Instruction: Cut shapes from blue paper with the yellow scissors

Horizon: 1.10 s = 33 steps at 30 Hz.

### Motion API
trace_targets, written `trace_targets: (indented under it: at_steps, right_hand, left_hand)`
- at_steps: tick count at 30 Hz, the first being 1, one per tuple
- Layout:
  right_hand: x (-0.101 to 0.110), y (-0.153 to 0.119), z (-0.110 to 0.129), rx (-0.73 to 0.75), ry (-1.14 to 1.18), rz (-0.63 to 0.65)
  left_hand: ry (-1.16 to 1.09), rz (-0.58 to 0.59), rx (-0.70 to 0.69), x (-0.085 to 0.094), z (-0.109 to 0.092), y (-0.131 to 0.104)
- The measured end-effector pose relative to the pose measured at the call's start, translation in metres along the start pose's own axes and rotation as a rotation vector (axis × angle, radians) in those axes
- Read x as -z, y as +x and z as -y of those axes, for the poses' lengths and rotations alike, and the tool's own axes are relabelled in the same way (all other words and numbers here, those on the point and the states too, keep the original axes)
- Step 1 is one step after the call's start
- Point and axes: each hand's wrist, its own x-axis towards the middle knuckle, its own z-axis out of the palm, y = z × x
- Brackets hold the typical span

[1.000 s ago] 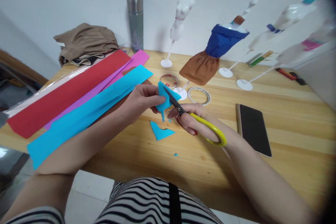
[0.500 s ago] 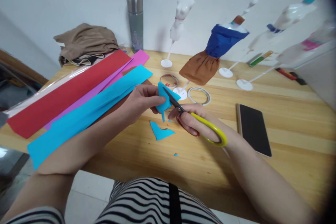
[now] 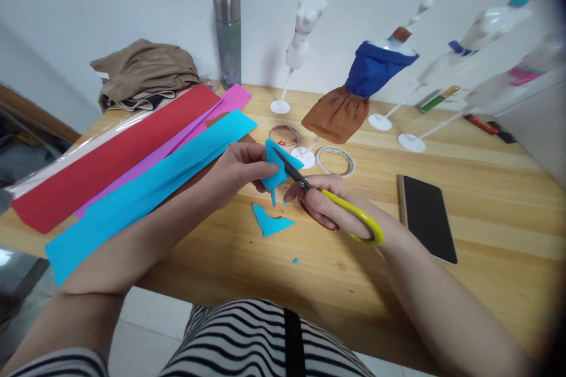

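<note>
Between thumb and fingers, my left hand [image 3: 250, 166] pinches a small piece of blue paper [image 3: 275, 172] above the table. My right hand [image 3: 325, 200] is wrapped around a pair of scissors [image 3: 351, 207] with yellow and red handles. Their dark blades lie across the paper piece, pointing up and left, and look nearly closed. A notched blue offcut [image 3: 270, 225] rests on the table below my hands, and a tiny blue scrap [image 3: 296, 260] lies nearer to me. My left forearm passes over a long blue paper strip [image 3: 145, 188].
Red paper [image 3: 119, 153], pink paper and a brown cloth [image 3: 144, 70] are at the left. Behind stand a flask [image 3: 227, 41] and several white mannequins, one in a blue top [image 3: 374, 68] and brown skirt [image 3: 338, 113]. Tape rolls [image 3: 349, 162] and a phone [image 3: 427, 218] lie rightward.
My right hand's scissor handles have opened very slightly, the yellow one shifting right. The blue piece has moved a touch to the left. Everything else stays put.
</note>
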Motion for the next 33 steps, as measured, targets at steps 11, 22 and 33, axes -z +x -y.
trace_targets:
  at_steps: [11,22,33]
  right_hand:
    - [-0.001,0.006,0.002,0.094,-0.018,-0.030]
    - [-0.002,0.004,0.010,0.050,-0.014,-0.043]
    - [-0.001,0.004,0.010,0.046,-0.018,-0.017]
  left_hand:
    - [0.006,0.014,0.016,0.001,-0.001,0.000]
    - [0.016,0.044,0.019,0.003,-0.001,-0.001]
    - [0.068,0.032,0.037,0.001,-0.007,-0.003]
